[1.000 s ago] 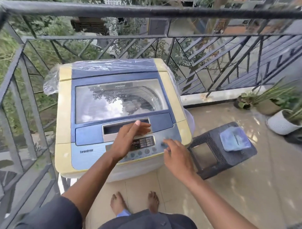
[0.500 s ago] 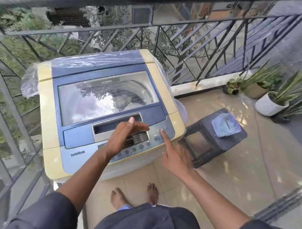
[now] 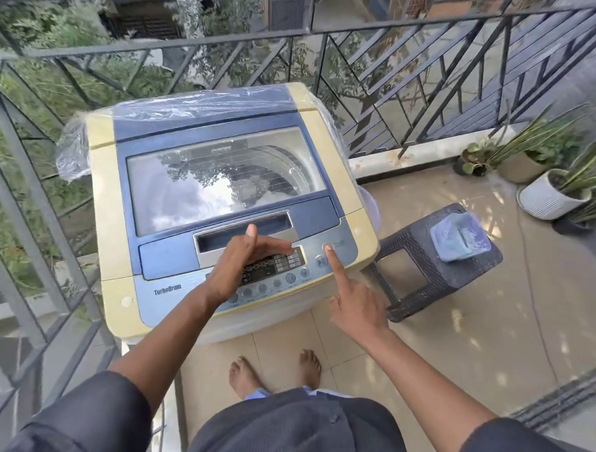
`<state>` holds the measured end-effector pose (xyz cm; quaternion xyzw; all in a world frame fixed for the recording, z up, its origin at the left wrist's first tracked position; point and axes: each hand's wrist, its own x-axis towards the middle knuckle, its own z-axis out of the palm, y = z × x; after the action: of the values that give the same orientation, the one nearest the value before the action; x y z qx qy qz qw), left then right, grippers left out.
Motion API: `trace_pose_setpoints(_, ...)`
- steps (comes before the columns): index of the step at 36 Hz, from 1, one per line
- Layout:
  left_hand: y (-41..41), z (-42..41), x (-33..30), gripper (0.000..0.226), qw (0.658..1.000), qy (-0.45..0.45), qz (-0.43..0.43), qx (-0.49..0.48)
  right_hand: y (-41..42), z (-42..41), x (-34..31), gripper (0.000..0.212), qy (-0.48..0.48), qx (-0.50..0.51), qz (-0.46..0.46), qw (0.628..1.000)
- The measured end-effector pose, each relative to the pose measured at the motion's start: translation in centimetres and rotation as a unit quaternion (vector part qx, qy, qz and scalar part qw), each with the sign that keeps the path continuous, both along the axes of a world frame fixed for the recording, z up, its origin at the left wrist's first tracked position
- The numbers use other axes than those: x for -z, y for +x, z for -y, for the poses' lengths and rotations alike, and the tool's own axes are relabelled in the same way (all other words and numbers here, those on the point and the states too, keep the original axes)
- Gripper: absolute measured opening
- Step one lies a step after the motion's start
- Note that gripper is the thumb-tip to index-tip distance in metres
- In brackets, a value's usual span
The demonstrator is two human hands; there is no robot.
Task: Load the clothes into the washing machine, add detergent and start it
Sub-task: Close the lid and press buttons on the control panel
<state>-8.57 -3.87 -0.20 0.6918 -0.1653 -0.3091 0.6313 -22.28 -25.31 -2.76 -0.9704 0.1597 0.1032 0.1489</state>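
One label, "TurboDrum" (image 3: 167, 292), marks the washing machine (image 3: 105, 198).

A dark metal railing (image 3: 430, 81) runs across the top and down the left of the frame. At right, a dark plastic stool (image 3: 433, 264) stands on the tiled floor (image 3: 471, 350). Potted plants (image 3: 555, 180) sit at the right edge, a white ribbed pot (image 3: 547, 200) among them.

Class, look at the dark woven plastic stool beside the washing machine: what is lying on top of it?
On the dark woven plastic stool lies one pale blue, clear-wrapped packet, at its far right corner. The rest of the seat shows bare. What the packet holds cannot be told, and the seat beneath it is covered.
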Motion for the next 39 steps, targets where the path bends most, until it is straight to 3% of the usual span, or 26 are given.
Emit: trace_pose_setpoints(39,0.2,0.2,0.1,0.089,1.000,0.001,-0.006,-0.026,-0.1,-0.8,-0.7,0.118,-0.001,0.017,-0.034,0.999)
